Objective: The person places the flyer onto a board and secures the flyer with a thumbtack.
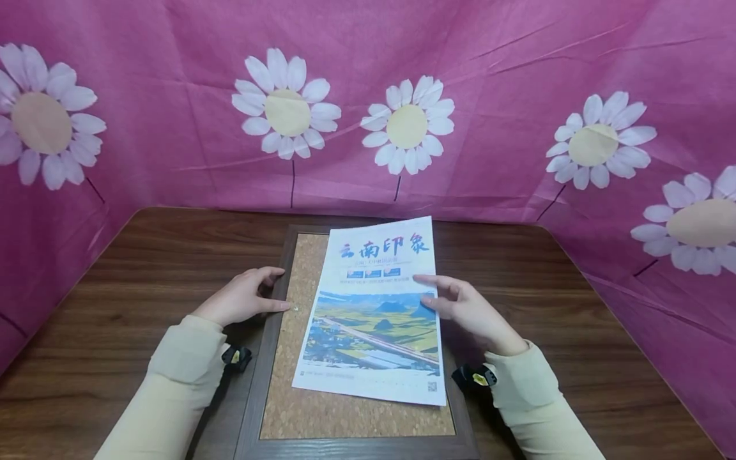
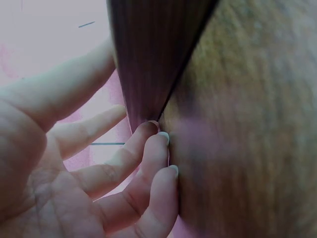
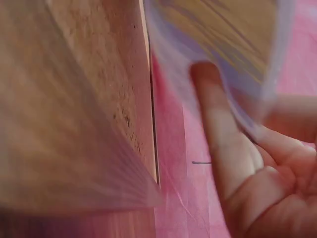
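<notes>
A white printed sheet (image 1: 379, 281), with large Chinese characters above a colourful landscape picture, lies slightly slanted over a cork board (image 1: 345, 418) with a dark wooden frame. My right hand (image 1: 468, 310) pinches the sheet's right edge, thumb on the printed face and fingers behind. In the right wrist view the sheet (image 3: 237, 39) bends up, apart from the cork. On the other side, my left hand (image 1: 244, 297) grips the board's left frame edge, its thumb over the top. The left wrist view has its fingertips low against the frame's outer side (image 2: 148, 64), close to the table.
Dark brown wood-grain table (image 1: 115, 306) surrounds the board. Behind and at both sides hangs a pink cloth (image 1: 489, 83) printed with white daisies. Black straps with small devices (image 1: 474, 377) sit on both wrists. A tiny pale spot (image 1: 295, 308) shows on the cork beside my left thumb.
</notes>
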`<control>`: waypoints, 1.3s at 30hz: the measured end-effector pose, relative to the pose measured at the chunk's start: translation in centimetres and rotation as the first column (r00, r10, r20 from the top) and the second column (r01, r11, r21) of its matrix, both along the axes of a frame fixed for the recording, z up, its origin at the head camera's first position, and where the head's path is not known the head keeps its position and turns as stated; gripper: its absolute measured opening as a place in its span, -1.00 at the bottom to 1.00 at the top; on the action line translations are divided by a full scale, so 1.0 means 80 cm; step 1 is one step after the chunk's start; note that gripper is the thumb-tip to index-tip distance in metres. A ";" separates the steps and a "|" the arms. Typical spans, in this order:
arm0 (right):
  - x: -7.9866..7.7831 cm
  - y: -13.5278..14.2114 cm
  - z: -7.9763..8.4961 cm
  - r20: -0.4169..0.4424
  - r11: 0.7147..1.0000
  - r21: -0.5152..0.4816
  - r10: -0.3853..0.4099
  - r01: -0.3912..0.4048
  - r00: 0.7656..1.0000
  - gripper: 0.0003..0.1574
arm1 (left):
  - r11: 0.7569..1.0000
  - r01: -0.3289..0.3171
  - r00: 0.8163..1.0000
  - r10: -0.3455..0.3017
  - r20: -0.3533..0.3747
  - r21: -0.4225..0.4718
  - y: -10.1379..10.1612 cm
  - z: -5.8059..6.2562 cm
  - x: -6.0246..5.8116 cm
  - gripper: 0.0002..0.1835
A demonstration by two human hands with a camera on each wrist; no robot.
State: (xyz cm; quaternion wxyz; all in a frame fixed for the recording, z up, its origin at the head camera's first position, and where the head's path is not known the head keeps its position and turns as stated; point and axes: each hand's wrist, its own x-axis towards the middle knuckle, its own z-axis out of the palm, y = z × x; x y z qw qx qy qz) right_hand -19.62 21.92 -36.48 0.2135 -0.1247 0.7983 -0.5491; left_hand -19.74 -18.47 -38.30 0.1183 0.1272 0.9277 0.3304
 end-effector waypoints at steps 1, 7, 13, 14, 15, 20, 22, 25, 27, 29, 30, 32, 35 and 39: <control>-0.001 0.000 -0.002 -0.003 0.999 0.011 0.045 -0.045 0.999 -0.35 | 1.000 0.000 1.000 0.000 -0.002 -0.001 -0.001 -0.001 -0.001 -0.15; -0.004 -0.004 -0.007 -0.029 0.979 0.102 0.182 -0.179 0.983 -0.37 | 1.000 0.007 1.000 -0.007 -0.011 -0.013 -0.002 -0.004 -0.004 -0.13; -0.013 -0.012 -0.009 -0.124 0.942 0.271 0.241 -0.200 0.963 -0.40 | 1.000 0.013 1.000 -0.013 -0.005 -0.014 -0.001 -0.003 -0.004 -0.13; -0.015 -0.013 -0.010 -0.137 0.933 0.299 0.249 -0.200 0.959 -0.40 | 1.000 0.013 1.000 -0.013 0.000 -0.013 0.000 -0.003 -0.004 -0.13; -0.016 -0.014 -0.010 -0.146 0.926 0.321 0.257 -0.200 0.955 -0.41 | 1.000 0.015 1.000 -0.015 0.003 -0.012 0.000 -0.003 -0.004 -0.13; -0.020 -0.015 -0.012 -0.126 0.918 0.345 0.253 -0.196 0.959 -0.42 | 1.000 0.006 1.000 -0.006 0.020 -0.007 0.000 -0.003 -0.005 -0.13; -0.021 -0.016 -0.013 -0.115 0.921 0.332 0.252 -0.202 0.961 -0.41 | 1.000 0.002 1.000 -0.002 0.022 -0.007 -0.001 -0.003 -0.006 -0.13; -0.023 -0.019 -0.013 -0.099 0.923 0.320 0.254 -0.211 0.962 -0.39 | 1.000 -0.001 1.000 0.002 0.026 -0.011 -0.003 -0.004 -0.006 -0.14; -0.025 -0.020 -0.015 -0.092 0.922 0.320 0.260 -0.219 0.961 -0.39 | 1.000 -0.001 1.000 0.001 0.027 -0.012 -0.003 -0.004 -0.005 -0.13; -0.025 -0.021 -0.016 -0.082 0.917 0.327 0.267 -0.227 0.960 -0.38 | 1.000 -0.001 1.000 0.002 0.028 -0.011 -0.002 -0.003 -0.004 -0.14; -0.025 -0.022 -0.016 -0.076 0.914 0.333 0.271 -0.232 0.960 -0.38 | 1.000 -0.002 1.000 0.002 0.029 -0.009 -0.001 -0.003 -0.003 -0.14; -0.024 -0.023 -0.016 -0.066 0.908 0.347 0.273 -0.234 0.960 -0.38 | 1.000 -0.005 1.000 0.005 0.031 -0.006 0.000 -0.003 -0.002 -0.13; -0.023 -0.026 -0.016 -0.067 0.901 0.385 0.246 -0.202 0.967 -0.37 | 1.000 -0.008 0.999 0.009 0.033 -0.007 -0.001 -0.002 -0.002 -0.11; -0.021 -0.028 -0.016 -0.099 0.891 0.435 0.190 -0.129 0.977 -0.36 | 1.000 -0.017 1.000 0.017 0.009 0.009 -0.005 0.001 -0.004 -0.14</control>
